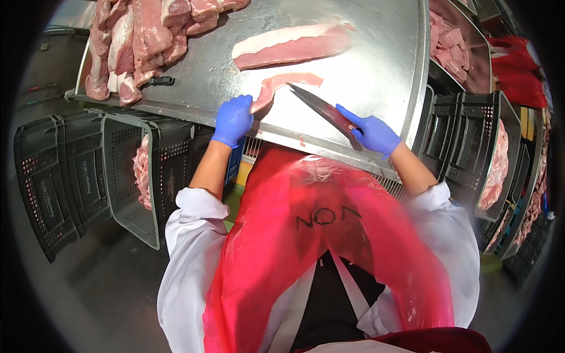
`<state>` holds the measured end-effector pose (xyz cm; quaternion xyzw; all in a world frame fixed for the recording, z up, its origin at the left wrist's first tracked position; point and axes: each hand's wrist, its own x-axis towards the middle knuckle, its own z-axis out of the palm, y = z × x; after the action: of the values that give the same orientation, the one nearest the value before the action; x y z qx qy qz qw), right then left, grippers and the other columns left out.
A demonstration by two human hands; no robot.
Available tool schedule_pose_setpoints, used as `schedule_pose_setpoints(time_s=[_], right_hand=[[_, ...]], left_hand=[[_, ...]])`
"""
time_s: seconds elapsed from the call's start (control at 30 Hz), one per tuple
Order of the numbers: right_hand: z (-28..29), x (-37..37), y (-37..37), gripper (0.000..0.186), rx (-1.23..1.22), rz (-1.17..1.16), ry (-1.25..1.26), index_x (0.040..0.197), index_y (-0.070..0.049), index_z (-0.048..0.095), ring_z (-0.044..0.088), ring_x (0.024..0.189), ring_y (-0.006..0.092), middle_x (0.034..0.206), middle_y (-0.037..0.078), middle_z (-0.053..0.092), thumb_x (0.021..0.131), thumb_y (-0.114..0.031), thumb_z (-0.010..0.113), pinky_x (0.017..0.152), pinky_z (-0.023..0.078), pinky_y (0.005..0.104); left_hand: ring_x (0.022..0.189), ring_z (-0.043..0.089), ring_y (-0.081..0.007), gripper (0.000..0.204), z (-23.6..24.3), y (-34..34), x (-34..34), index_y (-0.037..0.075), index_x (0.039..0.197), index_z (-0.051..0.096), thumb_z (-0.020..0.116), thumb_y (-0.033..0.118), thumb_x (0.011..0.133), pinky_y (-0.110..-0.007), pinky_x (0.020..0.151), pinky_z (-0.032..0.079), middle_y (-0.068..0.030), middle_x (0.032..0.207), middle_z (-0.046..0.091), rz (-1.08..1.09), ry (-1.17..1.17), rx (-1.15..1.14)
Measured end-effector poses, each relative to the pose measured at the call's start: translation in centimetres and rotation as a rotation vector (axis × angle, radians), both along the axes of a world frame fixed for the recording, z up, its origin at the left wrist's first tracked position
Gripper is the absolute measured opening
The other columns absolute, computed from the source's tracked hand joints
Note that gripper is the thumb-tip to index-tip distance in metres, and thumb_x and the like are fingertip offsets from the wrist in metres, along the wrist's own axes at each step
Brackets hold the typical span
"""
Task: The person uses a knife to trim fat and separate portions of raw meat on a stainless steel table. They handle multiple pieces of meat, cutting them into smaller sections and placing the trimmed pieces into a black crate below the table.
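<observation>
My left hand [233, 119], in a blue glove, is closed on the near end of a thin curved strip of meat [269, 89]. The rest of that strip lies on the metal table [194, 88]. In my right hand [374, 134], also gloved in blue, is a long knife [322, 107]. Its blade slants up and left, with the tip close to the strip's right part; whether they touch I cannot tell. The handle is mostly hidden by my fingers. Beyond the strip rests a long slab of meat [288, 50], pale fat along its far side.
A heap of large meat pieces [141, 41] covers the table's far left, a black handle [162, 80] beside it. Dark crates holding meat stand left [112, 176] and right [471, 129]. At the upper right is a bin of meat chunks [450, 44]. The table has a raised right rim [421, 59].
</observation>
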<state>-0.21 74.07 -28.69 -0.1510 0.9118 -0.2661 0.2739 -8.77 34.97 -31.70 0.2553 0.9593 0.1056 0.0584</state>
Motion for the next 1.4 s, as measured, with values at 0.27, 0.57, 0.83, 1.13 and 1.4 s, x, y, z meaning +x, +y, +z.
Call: schedule_pose_setpoints(time_s=[0.27, 0.57, 0.83, 1.13, 1.4], right_hand=[[-5.4, -7.9, -12.1, 0.074, -0.118, 0.130, 0.170, 0.159, -0.031, 0.022, 0.067, 0.077, 0.0384, 0.098, 0.022, 0.068, 0.095, -0.011, 0.053, 0.078, 0.054, 0.0466], [-6.0, -5.1, -10.4, 0.081, 0.039, 0.225, 0.008, 0.159, -0.035, 0.019, 0.071, 0.082, 0.0351, 0.098, 0.022, 0.070, 0.090, -0.001, 0.042, 0.072, 0.056, 0.0460], [-0.8, -4.5, -5.4, 0.065, 0.129, 0.253, -0.177, 0.158, -0.031, 0.025, 0.069, 0.088, 0.0395, 0.105, 0.020, 0.071, 0.098, -0.014, 0.043, 0.085, 0.054, 0.0478], [-1.2, 5.9, 7.1, 0.073, -0.388, -0.566, -0.012, 0.161, -0.022, 0.024, 0.057, 0.066, 0.0148, 0.074, 0.006, 0.063, 0.096, -0.007, 0.056, 0.067, 0.049, 0.0303], [1.4, 12.5, 8.5, 0.073, -0.517, -0.916, 0.096, 0.159, -0.019, 0.030, 0.048, 0.069, 0.0064, 0.080, -0.002, 0.056, 0.094, -0.001, 0.058, 0.068, 0.046, 0.0224]], left_hand=[[0.083, 0.060, -0.0340, 0.016, -3.0, -0.4, 3.5, 0.009, 0.096, 0.063, 0.060, 0.009, 0.079, -0.046, 0.077, 0.046, -0.0122, 0.085, 0.061, -0.113, 0.052, -0.033], [0.079, 0.064, -0.0419, 0.020, 1.3, -4.5, -1.1, 0.005, 0.096, 0.064, 0.065, 0.008, 0.076, -0.052, 0.072, 0.051, -0.0203, 0.084, 0.066, 0.254, 0.287, 0.050], [0.100, 0.066, -0.0428, 0.035, 13.3, -22.0, 6.0, 0.004, 0.117, 0.063, 0.066, 0.020, 0.086, -0.047, 0.085, 0.053, -0.0244, 0.109, 0.068, 0.897, 0.491, 0.053], [0.098, 0.066, -0.0371, 0.038, 10.8, -13.4, 2.3, 0.006, 0.108, 0.072, 0.078, 0.021, 0.073, -0.045, 0.086, 0.054, -0.0185, 0.106, 0.070, 0.389, 0.448, 0.069], [0.093, 0.066, -0.0382, 0.032, -4.2, 19.9, -5.5, 0.001, 0.101, 0.063, 0.065, 0.030, 0.087, -0.049, 0.081, 0.054, -0.0252, 0.096, 0.067, 0.054, -0.072, 0.101]])
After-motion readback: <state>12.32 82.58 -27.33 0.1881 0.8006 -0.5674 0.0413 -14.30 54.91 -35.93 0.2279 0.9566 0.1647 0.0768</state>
